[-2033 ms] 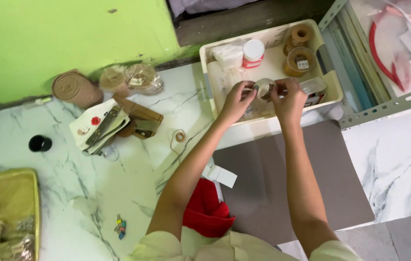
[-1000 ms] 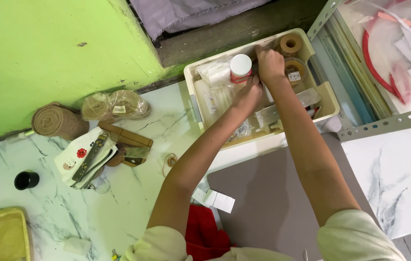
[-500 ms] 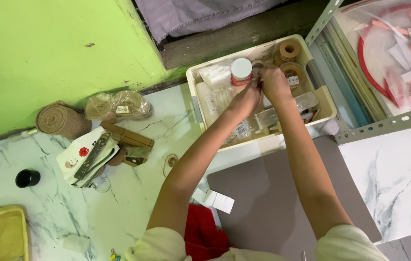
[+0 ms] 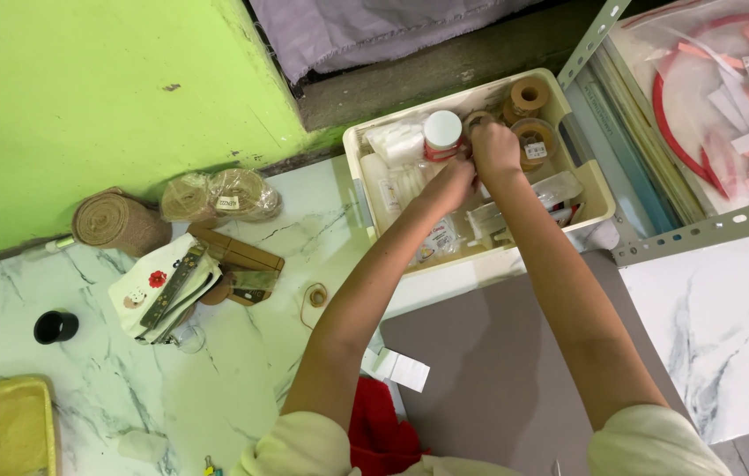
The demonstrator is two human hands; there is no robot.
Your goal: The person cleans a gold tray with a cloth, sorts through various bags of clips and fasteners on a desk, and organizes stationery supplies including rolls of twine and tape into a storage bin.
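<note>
Here, head view: both arms reach forward into the cream bin (image 4: pixel 588 216), the landmark for all that follows.
Left hand (image 4: pixel 452 182): inside the bin near its back wall, fingers curled, pressed against the other hand.
Right hand (image 4: pixel 495 145): just beside the left, closed over something small, probably the twine spool (image 4: pixel 478 118) peeping out behind its knuckles; what exactly it pinches I cannot tell.
White jar with red lid (image 4: pixel 441 134): upright in the bin, touching the left of the hands.
Two more twine spools (image 4: pixel 528 95) (image 4: pixel 535 141): in the bin's back right corner, untouched.
Packets (image 4: pixel 395 141): in the bin's back left, lying loose.
Progress, as a judgement: the sorting inside the bin looks mid-way; nothing is lifted clear of it.
Left of the bin: a burlap roll (image 4: pixel 119 220) and a black cap (image 4: pixel 55 326) lie on the marble top (image 4: pixel 242 370), well apart from the hands.
</note>
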